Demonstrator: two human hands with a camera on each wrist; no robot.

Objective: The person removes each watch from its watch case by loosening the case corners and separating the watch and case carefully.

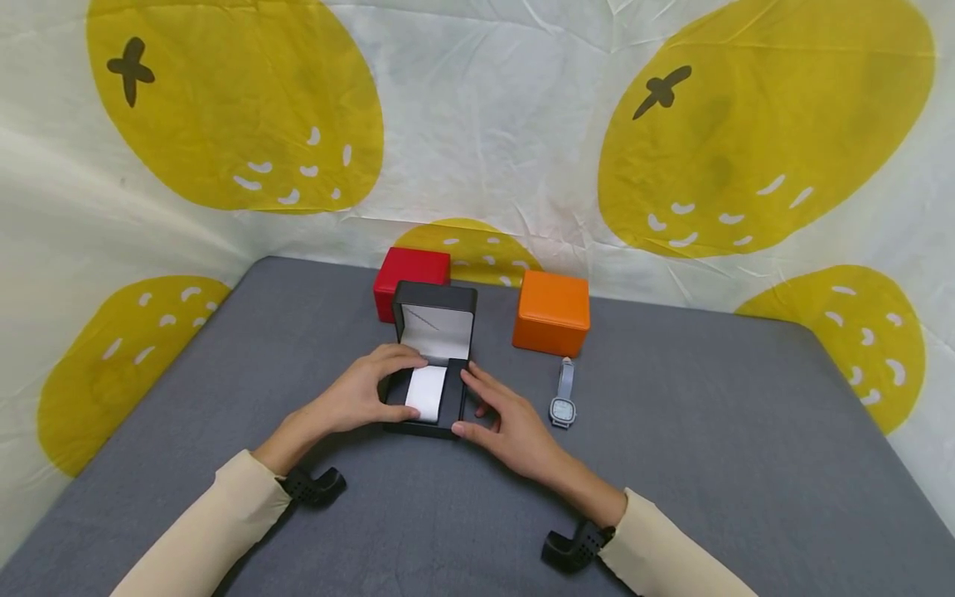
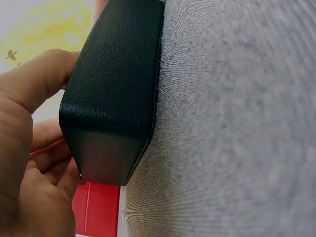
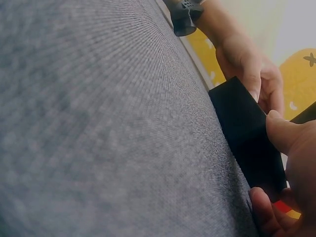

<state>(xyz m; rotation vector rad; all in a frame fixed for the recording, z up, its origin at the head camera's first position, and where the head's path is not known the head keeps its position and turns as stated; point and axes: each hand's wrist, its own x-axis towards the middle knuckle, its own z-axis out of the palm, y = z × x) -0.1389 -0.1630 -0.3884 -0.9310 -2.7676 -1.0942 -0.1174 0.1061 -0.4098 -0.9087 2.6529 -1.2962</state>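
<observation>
A black watch box (image 1: pixel 422 429) stands on the grey table with its lid (image 1: pixel 436 332) raised, showing a pale lining. Inside it sits a white cushion (image 1: pixel 427 394), in the middle of the dark interior. My left hand (image 1: pixel 366 388) reaches over the box's left side and pinches the cushion between thumb and fingers at its near and far ends. With thumb at the near right corner and fingers along the right side, my right hand (image 1: pixel 515 427) grips the box. In the left wrist view, the box's front wall (image 2: pixel 113 74) hides the cushion.
Behind the black box is a red box (image 1: pixel 413 269). To the right stands a closed orange box (image 1: pixel 552 311), with a light blue wristwatch (image 1: pixel 563 402) lying in front of it. A white curtain with yellow fruit prints (image 1: pixel 492 99) borders the table's back and sides.
</observation>
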